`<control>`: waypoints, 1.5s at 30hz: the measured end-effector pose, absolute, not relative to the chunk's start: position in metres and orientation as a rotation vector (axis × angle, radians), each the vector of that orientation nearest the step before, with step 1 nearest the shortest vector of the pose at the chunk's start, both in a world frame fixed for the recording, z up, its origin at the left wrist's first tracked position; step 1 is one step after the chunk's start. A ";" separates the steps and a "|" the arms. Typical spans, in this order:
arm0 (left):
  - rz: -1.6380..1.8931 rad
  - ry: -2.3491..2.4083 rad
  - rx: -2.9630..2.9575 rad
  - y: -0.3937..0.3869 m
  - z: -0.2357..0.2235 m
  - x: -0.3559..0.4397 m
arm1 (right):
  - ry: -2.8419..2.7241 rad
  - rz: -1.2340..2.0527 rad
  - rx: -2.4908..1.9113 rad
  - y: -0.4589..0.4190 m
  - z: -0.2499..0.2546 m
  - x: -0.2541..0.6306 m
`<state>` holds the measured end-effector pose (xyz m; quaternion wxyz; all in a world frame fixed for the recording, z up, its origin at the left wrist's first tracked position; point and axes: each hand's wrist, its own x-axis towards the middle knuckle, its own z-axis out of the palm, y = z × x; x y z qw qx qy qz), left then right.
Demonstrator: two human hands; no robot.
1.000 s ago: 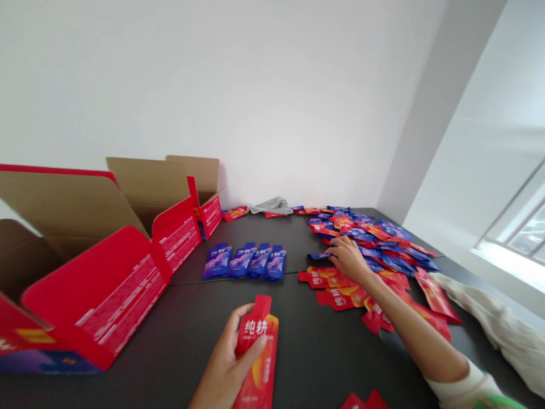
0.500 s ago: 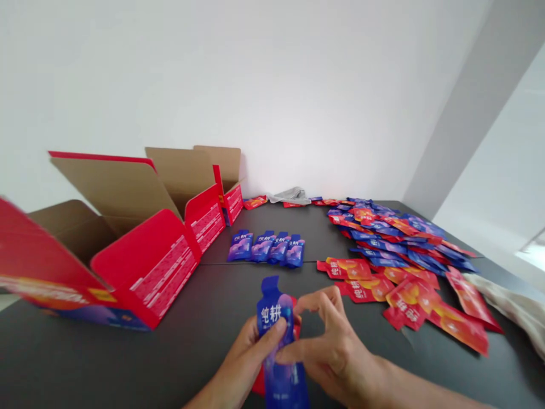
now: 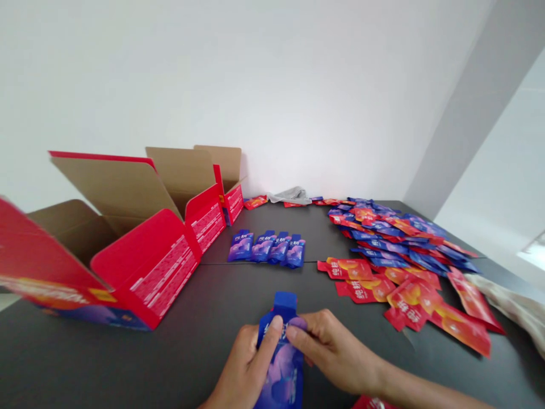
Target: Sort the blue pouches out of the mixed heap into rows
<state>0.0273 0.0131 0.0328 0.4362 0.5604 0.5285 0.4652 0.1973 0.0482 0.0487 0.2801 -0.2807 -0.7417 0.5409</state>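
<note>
Over the table [image 3: 106, 363], left hand [image 3: 242, 366] and right hand [image 3: 334, 352] pinching a blue sachet [image 3: 281, 369] — long axis forward, top tab away

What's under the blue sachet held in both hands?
Dark tabletop shows around the blue foil gel sachet, held between the left hand and right hand; the surface directly beneath is covered by the sachet and hands, so nothing there can be seen.
</note>
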 end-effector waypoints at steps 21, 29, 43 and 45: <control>1.255 1.419 1.221 0.020 0.045 0.029 | -2.082 1.607 -0.510 0.042 0.056 0.197; 1.268 1.328 1.186 0.019 0.044 0.030 | -2.169 1.628 -0.541 0.043 0.059 0.201; 1.206 1.144 1.466 0.016 0.026 0.027 | -1.815 1.342 -0.942 0.037 0.047 0.187; 1.220 1.174 1.488 0.016 0.026 0.027 | -1.793 1.343 -0.960 0.036 0.046 0.185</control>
